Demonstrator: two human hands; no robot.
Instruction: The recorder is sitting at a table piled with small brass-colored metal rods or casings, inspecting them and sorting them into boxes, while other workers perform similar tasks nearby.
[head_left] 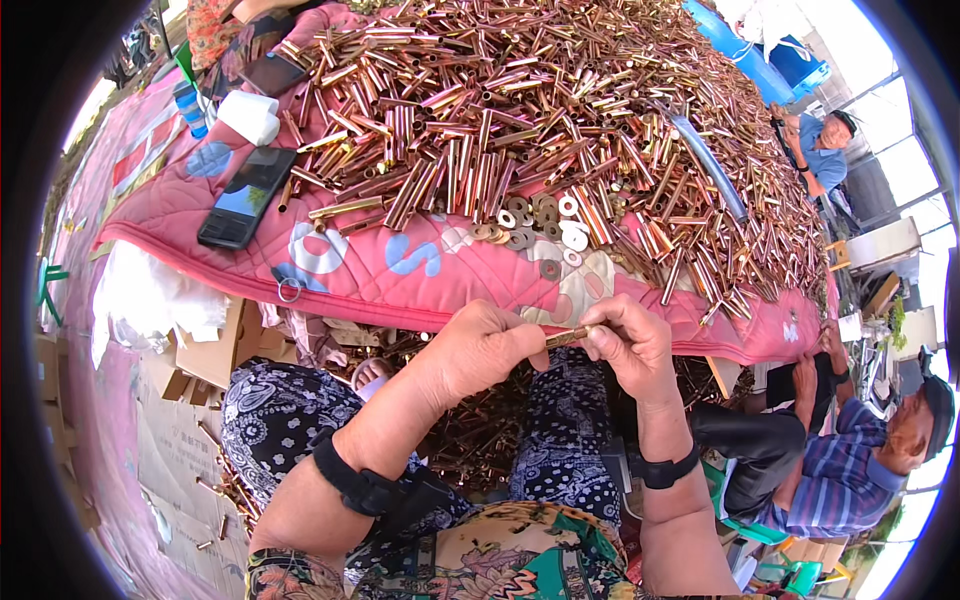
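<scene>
Between my two hands, just past the near edge of the pink quilt (350,305), is a short brass-coloured metal tube (567,338), roughly level. My left hand (478,352) is closed, its thumb and curled fingers on the tube's left end. The right end is pinched by the thumb and fingers of my right hand (636,350). Both ends are partly hidden by my fingers. Beyond them, loose flat washers (540,215), some grey and some whitish, lie on the quilt. Behind the washers rises a large heap of coppery metal tubes (520,110).
A black phone (247,198) lies on the quilt at left, near a white cup-like thing (249,118). A blue curved strip (710,168) rests on the heap. Cardboard boxes (215,350) stand at lower left. Seated at right is a person in a striped shirt (835,465); another person (825,150) is farther back.
</scene>
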